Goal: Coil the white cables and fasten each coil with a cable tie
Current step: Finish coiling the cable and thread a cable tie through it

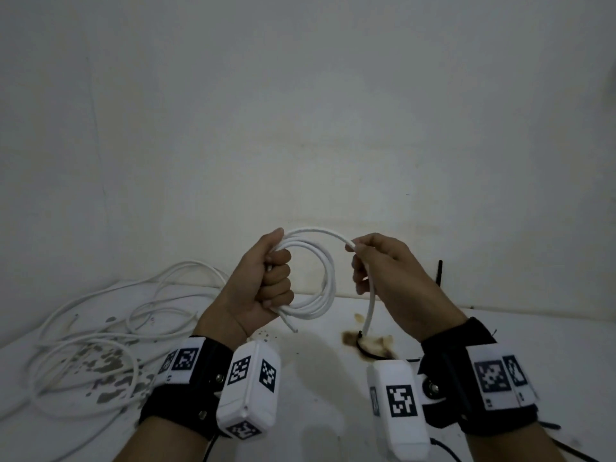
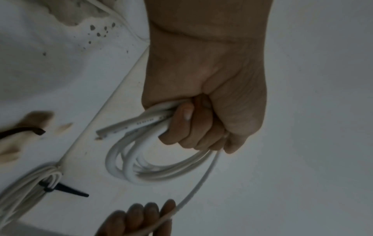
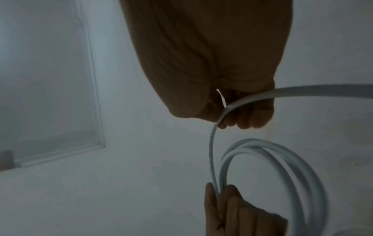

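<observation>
Head view, item one: round white plastic-sheathed cable (image 1: 325, 278), wound in several loops and held in the air above the white worktop (image 1: 316, 378), near its back edge. Left hand (image 1: 263, 288) clenched in a fist round one side of the loops; a cut end pokes out below the fist. Right hand (image 1: 380, 261) grips the free run of the same cable, fingers curled round it; the tail hangs toward a brown stain on the worktop. Item two: loose tangle of white cables (image 1: 100, 328) at the worktop's left side. Item three, left wrist view: bundled white coil (image 2: 26, 188) bound with a black plastic cable tie (image 2: 66, 190), lying on the worktop.
</observation>
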Demonstrator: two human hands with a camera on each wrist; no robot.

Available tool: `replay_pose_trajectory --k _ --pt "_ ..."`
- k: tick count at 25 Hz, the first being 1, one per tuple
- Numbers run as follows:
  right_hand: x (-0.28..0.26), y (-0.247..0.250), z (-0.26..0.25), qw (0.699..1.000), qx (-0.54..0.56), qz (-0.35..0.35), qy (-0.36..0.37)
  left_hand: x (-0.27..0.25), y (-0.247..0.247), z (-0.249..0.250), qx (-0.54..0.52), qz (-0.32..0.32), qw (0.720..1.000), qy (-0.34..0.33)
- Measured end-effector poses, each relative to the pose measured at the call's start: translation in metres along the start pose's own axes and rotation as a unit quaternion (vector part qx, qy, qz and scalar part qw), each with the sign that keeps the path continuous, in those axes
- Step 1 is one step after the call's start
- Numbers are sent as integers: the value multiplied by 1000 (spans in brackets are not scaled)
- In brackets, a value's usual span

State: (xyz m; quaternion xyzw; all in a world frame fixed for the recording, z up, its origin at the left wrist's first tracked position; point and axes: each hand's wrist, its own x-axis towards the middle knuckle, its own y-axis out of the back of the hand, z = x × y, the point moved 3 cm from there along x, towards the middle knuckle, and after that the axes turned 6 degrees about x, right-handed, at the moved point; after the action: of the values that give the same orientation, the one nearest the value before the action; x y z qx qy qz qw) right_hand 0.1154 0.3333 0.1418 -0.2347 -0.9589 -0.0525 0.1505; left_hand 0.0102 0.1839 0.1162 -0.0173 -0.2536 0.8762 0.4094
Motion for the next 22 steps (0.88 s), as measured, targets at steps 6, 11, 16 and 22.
replay_pose_trajectory --k 6,11,16,22 --pt "-9 -19 17 999 -40 -14 2 1 6 10 -98 21 994 -48" --pt "-11 -20 15 990 -118 -22 80 3 12 10 -135 23 989 -50" --pt "-12 -23 12 999 -10 -45 1 4 10 8 -168 32 983 -62" --pt "-16 -33 14 987 151 -44 -31 7 8 8 -230 85 964 -98"
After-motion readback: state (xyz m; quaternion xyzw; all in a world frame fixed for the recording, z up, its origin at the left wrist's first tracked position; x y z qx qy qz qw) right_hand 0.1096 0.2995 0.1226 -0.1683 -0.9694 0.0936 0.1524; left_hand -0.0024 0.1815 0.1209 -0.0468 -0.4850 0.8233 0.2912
